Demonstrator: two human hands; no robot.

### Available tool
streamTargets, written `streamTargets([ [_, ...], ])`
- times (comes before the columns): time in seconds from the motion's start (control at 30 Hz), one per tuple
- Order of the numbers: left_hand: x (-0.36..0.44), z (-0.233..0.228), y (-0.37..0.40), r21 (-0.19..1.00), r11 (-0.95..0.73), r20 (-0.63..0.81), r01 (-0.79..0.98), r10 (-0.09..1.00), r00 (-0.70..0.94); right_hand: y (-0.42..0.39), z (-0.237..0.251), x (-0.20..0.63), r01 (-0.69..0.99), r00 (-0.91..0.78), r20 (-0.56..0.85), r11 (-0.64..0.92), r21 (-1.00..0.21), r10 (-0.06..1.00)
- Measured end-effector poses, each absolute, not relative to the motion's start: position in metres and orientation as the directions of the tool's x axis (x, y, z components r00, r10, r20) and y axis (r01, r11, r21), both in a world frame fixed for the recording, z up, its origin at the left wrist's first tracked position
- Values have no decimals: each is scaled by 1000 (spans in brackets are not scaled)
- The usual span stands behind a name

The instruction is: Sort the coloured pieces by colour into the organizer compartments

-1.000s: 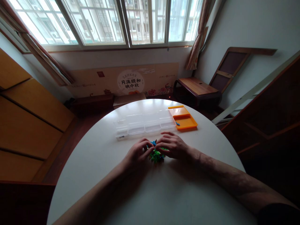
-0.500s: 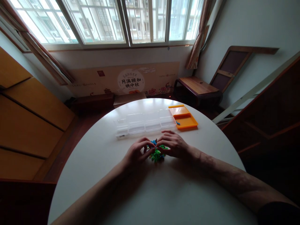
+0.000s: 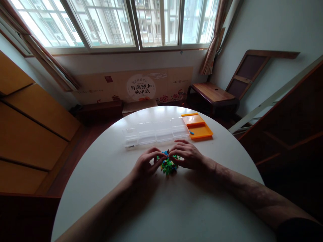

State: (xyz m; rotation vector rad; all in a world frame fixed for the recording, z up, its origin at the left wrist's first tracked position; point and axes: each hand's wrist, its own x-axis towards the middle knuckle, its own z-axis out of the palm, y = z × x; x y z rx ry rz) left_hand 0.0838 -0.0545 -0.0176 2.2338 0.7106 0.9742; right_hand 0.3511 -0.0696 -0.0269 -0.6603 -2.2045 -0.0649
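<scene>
A small heap of green and blue plastic pieces (image 3: 168, 165) lies on the round white table (image 3: 161, 201). My left hand (image 3: 146, 165) rests at the heap's left side with its fingers curled onto the pieces. My right hand (image 3: 186, 155) sits at the heap's right side, fingertips bent down on the pieces. The two hands almost meet over the heap and hide part of it. Whether either hand pinches a single piece is too small to tell.
A clear plastic compartment box (image 3: 156, 132) lies beyond the hands, with an orange lid or tray (image 3: 199, 127) at its right end and a small blue piece (image 3: 191, 133) beside it. A wooden bench (image 3: 212, 94) and boards stand behind the table.
Both hands stay at the heap; the fingers have shifted slightly and a little more of the green pieces shows between them.
</scene>
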Motion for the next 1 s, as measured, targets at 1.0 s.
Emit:
streamTargets([
  [1.0, 50, -20, -44, 490, -647, 385, 584, 762, 521, -36, -43, 441, 834, 79, 600, 277, -477, 796],
])
